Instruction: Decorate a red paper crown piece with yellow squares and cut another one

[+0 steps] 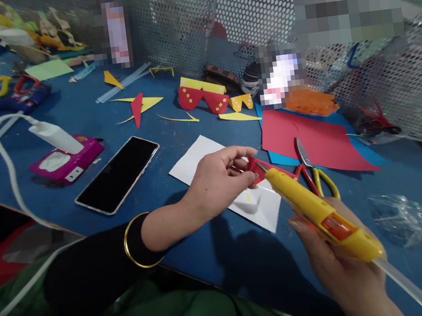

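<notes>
My left hand (217,177) pinches a small red paper piece (255,169) just above a white sheet (199,159) on the blue table. My right hand (335,250) grips a yellow glue gun (317,211) whose metal nozzle touches the red piece. A clear glue stick (407,282) sticks out of the gun's back. A gold bangle (129,242) sits on my left wrist over a black sleeve.
Scissors (314,171) with red and yellow handles lie on a red paper sheet (309,141). A black phone (118,173) and a pink power strip (67,160) lie to the left. Red and yellow paper crafts (203,97) and scraps sit farther back before a perforated metal screen (186,17). Crumpled clear plastic (406,218) lies at the right.
</notes>
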The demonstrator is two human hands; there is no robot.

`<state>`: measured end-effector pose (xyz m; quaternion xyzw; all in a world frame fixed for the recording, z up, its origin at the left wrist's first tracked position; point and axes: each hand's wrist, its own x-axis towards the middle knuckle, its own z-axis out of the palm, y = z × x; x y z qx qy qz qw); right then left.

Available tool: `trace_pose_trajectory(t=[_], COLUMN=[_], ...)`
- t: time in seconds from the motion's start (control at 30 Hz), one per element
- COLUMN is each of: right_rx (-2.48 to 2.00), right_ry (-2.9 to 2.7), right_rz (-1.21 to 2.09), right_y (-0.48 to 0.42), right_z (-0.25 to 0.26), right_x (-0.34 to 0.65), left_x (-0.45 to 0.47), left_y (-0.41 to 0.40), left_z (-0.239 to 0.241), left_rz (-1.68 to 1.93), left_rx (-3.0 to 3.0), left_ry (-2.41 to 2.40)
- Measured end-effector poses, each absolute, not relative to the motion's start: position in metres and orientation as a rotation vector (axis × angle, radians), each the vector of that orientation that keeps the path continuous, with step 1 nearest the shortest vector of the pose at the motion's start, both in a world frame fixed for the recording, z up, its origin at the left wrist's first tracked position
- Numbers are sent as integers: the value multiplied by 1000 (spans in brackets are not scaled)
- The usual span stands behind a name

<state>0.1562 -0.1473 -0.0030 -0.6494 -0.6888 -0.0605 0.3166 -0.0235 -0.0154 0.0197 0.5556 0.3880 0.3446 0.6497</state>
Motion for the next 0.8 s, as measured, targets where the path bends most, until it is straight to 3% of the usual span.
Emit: trace_pose_trajectory(t=[0.8], right_rx=[-1750], right_ry=[-1805], right_rz=[-169], right_y=[-147], right_z=[-2], right_x=[157], left_x=[-23], left_y=[-15], left_z=[20], left_rz=[779], left_rx=[1255], left_ry=[882])
